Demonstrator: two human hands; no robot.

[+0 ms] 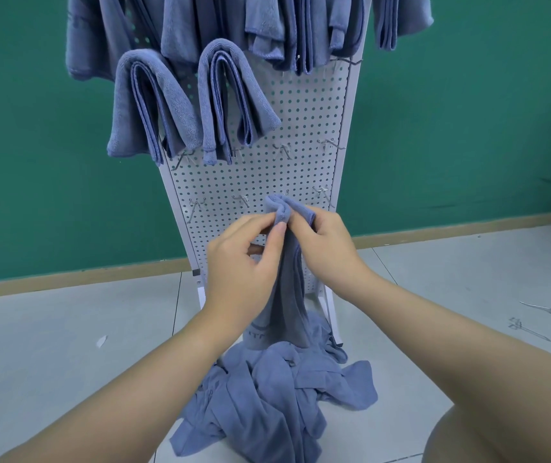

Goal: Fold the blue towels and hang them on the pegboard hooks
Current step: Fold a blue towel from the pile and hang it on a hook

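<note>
A soft blue-grey microfibre towel [289, 282] hangs in a long, bunched column between the two hands, its top edge gathered into a small rounded fold that pokes up just above the fingertips. The left hand [244, 262] pinches that top fold between thumb and curled forefinger from the left side, and the right hand [325, 245] grips the same fold from the right, its fingers curled round the cloth so the two sets of fingertips nearly meet. Below the fingers the towel narrows into vertical creases, and its lower end runs down into a crumpled heap of blue towels [277, 392] lying on the pale grey tiled floor [66, 345]. Directly behind the fingers stands a white perforated metal pegboard [304, 128], with small bare wire hooks [282, 150] in rows just above and beside the pinched fold. Higher up, well above the hands, two folded blue towels [193, 105] hang draped over hooks side by side, showing thick looped layers, and more blue towels [267, 25] hang along the top row. A dark green wall [33, 128] lies behind the board.
</note>
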